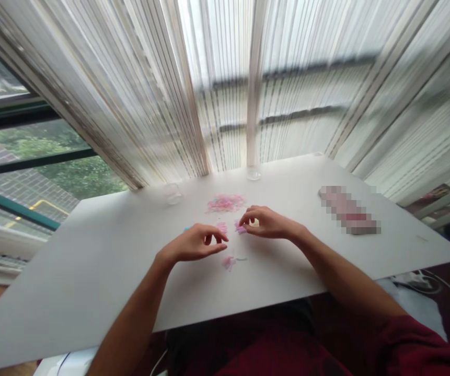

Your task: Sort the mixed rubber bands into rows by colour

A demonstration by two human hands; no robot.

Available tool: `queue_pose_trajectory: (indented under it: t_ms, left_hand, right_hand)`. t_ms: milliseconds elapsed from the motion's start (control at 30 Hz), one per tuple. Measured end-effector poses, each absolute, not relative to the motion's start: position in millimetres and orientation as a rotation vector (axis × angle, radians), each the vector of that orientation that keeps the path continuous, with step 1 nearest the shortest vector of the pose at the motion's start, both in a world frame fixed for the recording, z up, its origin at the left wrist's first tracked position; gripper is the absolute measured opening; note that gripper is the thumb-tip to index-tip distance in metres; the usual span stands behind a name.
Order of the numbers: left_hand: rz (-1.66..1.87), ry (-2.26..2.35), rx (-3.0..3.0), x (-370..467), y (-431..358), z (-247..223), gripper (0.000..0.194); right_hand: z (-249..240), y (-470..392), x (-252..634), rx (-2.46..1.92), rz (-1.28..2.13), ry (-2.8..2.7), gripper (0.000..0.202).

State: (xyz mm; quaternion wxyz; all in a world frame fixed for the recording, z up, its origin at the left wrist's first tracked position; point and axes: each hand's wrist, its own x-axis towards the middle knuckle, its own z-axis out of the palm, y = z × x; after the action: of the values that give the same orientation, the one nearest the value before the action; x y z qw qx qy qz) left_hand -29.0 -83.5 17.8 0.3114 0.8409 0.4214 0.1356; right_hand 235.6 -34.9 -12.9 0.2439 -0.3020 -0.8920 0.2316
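Observation:
My left hand (199,242) hovers over the white table (103,261), its thumb and index fingertips slightly apart with nothing visible between them. Just beyond it lies a small group of pink strips (222,227). My right hand (263,222) is at a small group of purple strips (240,227), thumb and fingers curled together in a pinch. Whatever sits between those fingertips is too small to make out. Farther back spreads a loose heap of pink and pale strips (227,202). Closer to me lie a few pink pieces (229,262) and a greyish strip (241,259).
Clear plastic containers (173,194) stand at the back left, and a clear round lid or dish (253,176) at the back edge. A pixelated flat reddish object (349,210) lies on the right. Striped string curtains (228,104) hang behind the table. A bit of blue shows beside my left hand.

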Motion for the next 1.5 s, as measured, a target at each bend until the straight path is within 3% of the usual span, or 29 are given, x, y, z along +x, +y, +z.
queue_pose_trajectory:
  t_ms: [133, 333, 600, 867, 1500]
  left_hand:
    - [0.376, 1.086, 2.193, -28, -95, 1, 0.022]
    - [0.324, 1.063, 2.222, -27, -99, -10, 0.042]
    - [0.381, 1.021, 2.178, -27, -98, -18, 0.022]
    - [0.383, 1.024, 2.132, -30, -97, -10, 0.017]
    - [0.595, 1.107, 2.078, -35, -95, -11, 0.019]
  right_hand:
    - [-14, -29, 241, -0.934, 0.489, -2.347, 0.021]
    - [-27, -6, 262, -1.128, 0.502, -2.195, 0.021]
    - [-17, -30, 240, -0.923, 0.763, -2.363, 0.019]
    - [-11, -59, 215, -0.702, 0.821, -2.611, 0.013]
    - [-20, -65, 200, -0.597, 0.842, -2.508, 0.013]
